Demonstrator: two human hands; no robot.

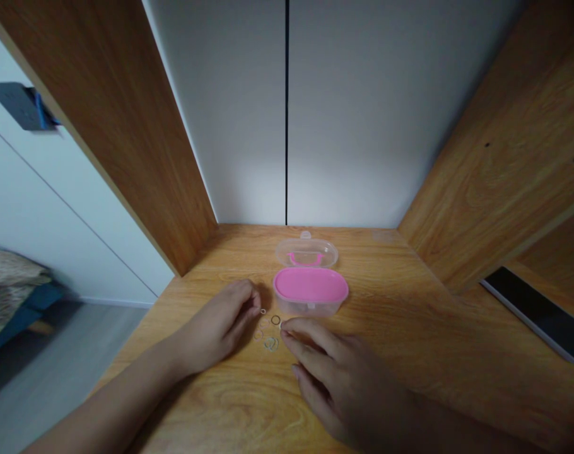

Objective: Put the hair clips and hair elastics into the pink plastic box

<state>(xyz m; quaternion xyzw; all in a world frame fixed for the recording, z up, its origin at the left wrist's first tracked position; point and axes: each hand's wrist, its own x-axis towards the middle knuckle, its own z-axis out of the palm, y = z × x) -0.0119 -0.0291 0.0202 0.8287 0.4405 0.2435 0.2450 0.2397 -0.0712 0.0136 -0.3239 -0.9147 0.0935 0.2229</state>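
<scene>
A small pink plastic box stands open on the wooden desk, its clear lid folded back behind it. Several tiny rubber bands lie loose on the desk just in front of the box. My left hand rests left of them, fingers curled, its fingertips pinched at one small band. My right hand lies flat below and right of the bands, fingers stretched out, with the index fingertip touching the desk beside a dark band.
Wooden side panels wall the desk on the left and right, with a white back wall. A dark flat device lies at the far right. The desk's left edge drops to the floor.
</scene>
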